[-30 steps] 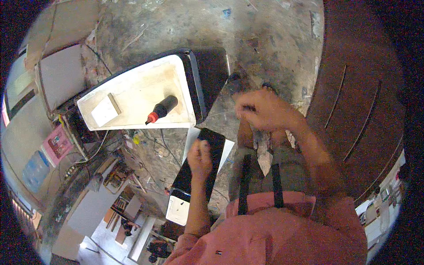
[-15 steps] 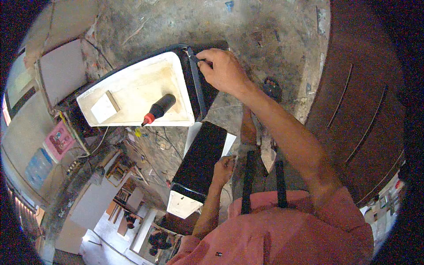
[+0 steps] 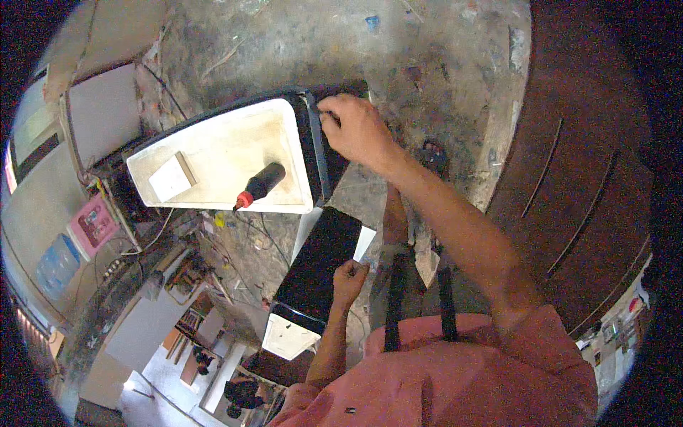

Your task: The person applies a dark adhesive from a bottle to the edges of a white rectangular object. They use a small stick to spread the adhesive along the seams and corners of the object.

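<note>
Far left: a grey flat panel propped against clutter, below it a small pink box and loose cables. Further in: a cream-white board lying flat and raised above the floor, with 2 loose items on top, a small pale block and a black bottle with a red cap lying on its side. Along the board's right end: a black edge strip, running from the near corner up to the far one. At that far corner: the right hand, fingers curled over and pinching the strip, thumb tucked on the inner side. Lower, near the middle: a black panel standing tilted on end, white underneath at its lower tip, apart from the board and just below its near corner. On the panel's right edge: the left hand, fingers folded round the edge and steadying it. To the right: a sandalled foot on the stained concrete floor, then a dark brown wooden door. Judged from this: strip apparently seated along most of the board's end, far corner the part in hand; black panel not yet joined to anything; bottle capped and untouched.
</note>
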